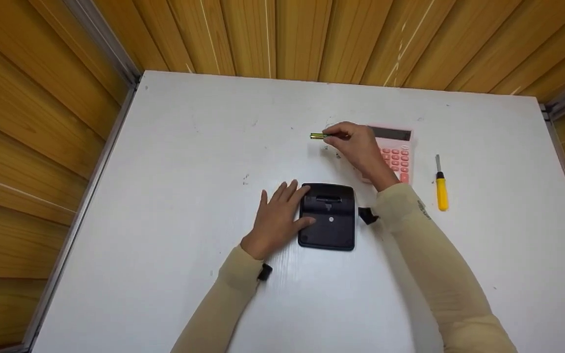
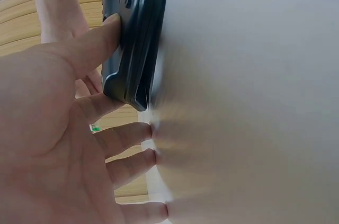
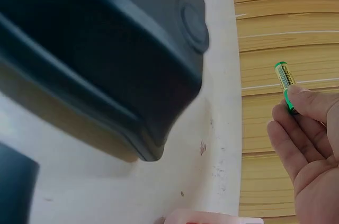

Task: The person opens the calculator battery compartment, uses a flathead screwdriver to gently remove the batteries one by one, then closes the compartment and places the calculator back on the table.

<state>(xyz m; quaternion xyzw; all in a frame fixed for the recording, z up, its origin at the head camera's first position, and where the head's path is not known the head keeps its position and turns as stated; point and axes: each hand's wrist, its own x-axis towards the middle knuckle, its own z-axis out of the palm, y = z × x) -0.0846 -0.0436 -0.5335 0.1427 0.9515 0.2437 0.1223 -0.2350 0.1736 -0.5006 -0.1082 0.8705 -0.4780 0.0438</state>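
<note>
My right hand (image 1: 358, 147) pinches a small green and yellow battery (image 1: 317, 136) between thumb and fingers, held above the table. In the right wrist view the printed battery (image 3: 283, 75) sticks up past the thumb. Back side up on the table lies a black calculator-like device (image 1: 329, 233), with a narrow slot near its far end and a white dot in the middle. My left hand (image 1: 275, 223) lies at its left side, fingers spread. The left wrist view shows the thumb touching the device's top and the forefinger at its corner; the other fingertips touch the table.
A pink calculator (image 1: 398, 157) lies face up, partly hidden beneath my right hand and wrist. Farther right is a screwdriver (image 1: 441, 191) with a yellow handle. The white table (image 1: 189, 147) meets wood-panelled walls (image 1: 292, 39) at the back and sides.
</note>
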